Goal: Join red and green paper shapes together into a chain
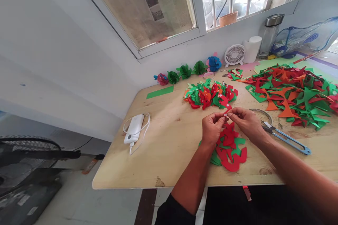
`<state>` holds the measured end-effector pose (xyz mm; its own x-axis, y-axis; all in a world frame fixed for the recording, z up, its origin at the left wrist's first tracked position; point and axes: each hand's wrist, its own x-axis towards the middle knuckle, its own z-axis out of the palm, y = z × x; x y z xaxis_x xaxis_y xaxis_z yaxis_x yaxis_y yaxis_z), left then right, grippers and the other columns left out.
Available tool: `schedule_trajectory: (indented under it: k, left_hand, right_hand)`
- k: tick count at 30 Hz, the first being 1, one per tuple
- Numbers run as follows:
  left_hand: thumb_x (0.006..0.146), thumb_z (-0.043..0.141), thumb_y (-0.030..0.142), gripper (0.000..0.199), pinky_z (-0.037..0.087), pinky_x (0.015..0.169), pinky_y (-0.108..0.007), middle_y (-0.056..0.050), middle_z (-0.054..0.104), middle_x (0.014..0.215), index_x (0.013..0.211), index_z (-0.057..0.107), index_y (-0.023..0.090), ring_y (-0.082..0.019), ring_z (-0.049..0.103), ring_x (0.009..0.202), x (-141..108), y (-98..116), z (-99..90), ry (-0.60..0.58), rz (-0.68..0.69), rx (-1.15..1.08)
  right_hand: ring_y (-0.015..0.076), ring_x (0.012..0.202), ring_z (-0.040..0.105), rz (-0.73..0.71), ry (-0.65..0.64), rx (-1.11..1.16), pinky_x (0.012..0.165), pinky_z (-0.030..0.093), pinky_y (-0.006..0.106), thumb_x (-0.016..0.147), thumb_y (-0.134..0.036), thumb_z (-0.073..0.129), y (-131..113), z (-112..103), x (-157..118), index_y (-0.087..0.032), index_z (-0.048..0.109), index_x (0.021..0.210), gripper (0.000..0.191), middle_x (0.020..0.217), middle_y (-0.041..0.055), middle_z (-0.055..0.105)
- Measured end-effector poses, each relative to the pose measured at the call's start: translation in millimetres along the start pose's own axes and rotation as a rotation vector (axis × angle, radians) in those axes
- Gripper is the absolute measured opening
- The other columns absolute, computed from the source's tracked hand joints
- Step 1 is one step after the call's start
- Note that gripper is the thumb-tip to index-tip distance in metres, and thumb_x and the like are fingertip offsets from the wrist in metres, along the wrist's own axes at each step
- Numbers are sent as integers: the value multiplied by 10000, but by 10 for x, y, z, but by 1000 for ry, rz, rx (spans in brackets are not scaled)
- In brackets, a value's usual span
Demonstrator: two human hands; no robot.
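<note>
My left hand [212, 127] and my right hand [246, 122] meet above the wooden table [171, 147], fingertips pinched together on a small red paper cut-out [227, 109] with a bit of white tape on it. Just below the hands lies a small stack of red and green cut-outs [230, 149]. Farther back sits a bigger pile of red, green and orange cut-outs [210, 95]. Blue-handled scissors [287, 137] rest on the table to the right of my right hand.
A heap of paper offcuts [293, 93] covers the right of the table. A white power bank with cable [134, 129] lies at the left. Finished paper balls [185, 72], a small fan [234, 55], a white cup and a bottle line the wall.
</note>
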<state>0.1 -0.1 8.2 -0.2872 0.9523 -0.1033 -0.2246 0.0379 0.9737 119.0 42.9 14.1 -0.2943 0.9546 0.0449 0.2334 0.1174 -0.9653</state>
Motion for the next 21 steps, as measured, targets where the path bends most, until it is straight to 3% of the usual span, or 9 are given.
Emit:
schedule_trajectory:
  k: [13, 21]
  left_hand:
    - [661, 660, 225, 158, 516, 599, -253, -62, 699, 687, 774, 709, 126, -141, 642, 635, 6, -26, -1, 32, 13, 0]
    - [661, 674, 239, 156, 525, 601, -261, -63, 700, 692, 763, 702, 123, -148, 650, 635, 0, -21, 7, 51, 16, -4]
  right_hand:
    - [133, 554, 532, 53, -25, 131, 517, 409, 250, 708, -442, 605, -25, 1, -6, -164, 635, 713, 280, 636, 22, 629]
    - [148, 628, 556, 54, -27, 159, 603, 427, 263, 688, -441, 619, -41, -9, -3, -163, 644, 705, 280, 672, 30, 636]
